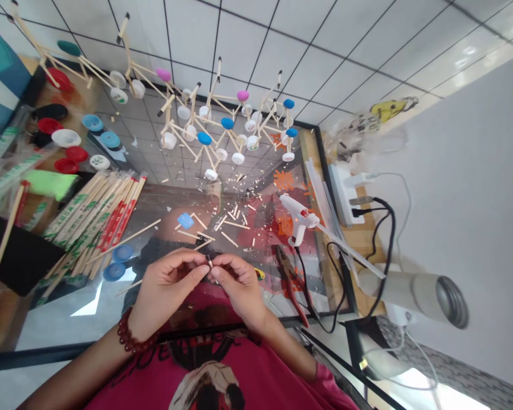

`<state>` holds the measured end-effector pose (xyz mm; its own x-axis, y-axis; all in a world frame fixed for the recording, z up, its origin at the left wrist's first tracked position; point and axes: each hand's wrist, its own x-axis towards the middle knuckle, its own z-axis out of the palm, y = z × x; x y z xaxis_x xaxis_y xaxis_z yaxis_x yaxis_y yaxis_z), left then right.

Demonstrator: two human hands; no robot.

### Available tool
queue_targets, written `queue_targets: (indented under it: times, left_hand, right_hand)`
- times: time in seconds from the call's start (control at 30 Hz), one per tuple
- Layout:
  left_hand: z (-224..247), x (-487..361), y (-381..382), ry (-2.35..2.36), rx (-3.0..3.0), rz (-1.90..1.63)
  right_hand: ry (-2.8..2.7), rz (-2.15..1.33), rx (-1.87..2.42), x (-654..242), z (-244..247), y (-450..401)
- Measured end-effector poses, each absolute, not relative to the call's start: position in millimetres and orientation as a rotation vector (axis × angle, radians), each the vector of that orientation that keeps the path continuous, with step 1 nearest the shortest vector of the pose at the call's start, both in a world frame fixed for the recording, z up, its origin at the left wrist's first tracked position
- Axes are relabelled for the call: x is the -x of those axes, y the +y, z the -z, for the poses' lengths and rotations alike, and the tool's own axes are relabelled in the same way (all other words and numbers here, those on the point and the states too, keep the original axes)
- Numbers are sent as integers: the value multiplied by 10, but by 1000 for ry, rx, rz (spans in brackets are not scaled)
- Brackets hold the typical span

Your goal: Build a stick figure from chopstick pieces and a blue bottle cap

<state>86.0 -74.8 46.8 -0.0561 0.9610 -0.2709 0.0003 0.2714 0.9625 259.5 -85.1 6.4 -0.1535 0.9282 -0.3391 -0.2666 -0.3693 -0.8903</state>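
Note:
Close to my chest, over the near part of the glass table, both hands meet around a short wooden stick piece (210,263) with a dark end. My left hand (166,287) pinches it from one side, a beaded bracelet on the wrist. Thumb and forefinger of my right hand (238,285) press on its other side. Just beyond the fingers lie cut stick pieces (228,224), wood crumbs and a light blue cap piece (185,221). A yellow cutter (260,274) shows partly beside my right hand.
Several small stick-and-cap models (226,123) stand at the back. Wrapped chopsticks (106,213) and bottle caps (77,154) lie left. A glue gun (299,216), pliers (291,282), cables and a power strip (346,193) are at the right, near a grey cylinder (419,293).

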Motion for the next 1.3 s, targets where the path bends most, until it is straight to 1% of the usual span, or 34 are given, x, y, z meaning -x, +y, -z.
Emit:
queue_targets:
  times: [0.17, 0.47, 0.73, 0.9, 1.1, 1.3]
  left_hand:
    - [-468, -902, -732, 1367, -961, -1109]
    - [-442, -884, -737, 1347, -934, -1062]
    - [-406, -873, -765, 1365, -976, -1072]
    - [-410, -845, -779, 1327, -954, -1052]
    - [-410, -847, -779, 1398, -1015, -1113]
    - [-406, -874, -757, 1365, -1049, -1098]
  right_hand:
    - [-898, -1672, 1159, -2592, -110, -846]
    - [-827, -1756, 1152, -2576, -35, -853]
    - [-885, -1750, 1136, -2577, -98, -839]
    - [-820, -1790, 1112, -2581, -52, -863]
    - [-830, -1725, 1135, -2589, -48, -870]
    - [-795, -1785, 1076, -2576, -35, -864]
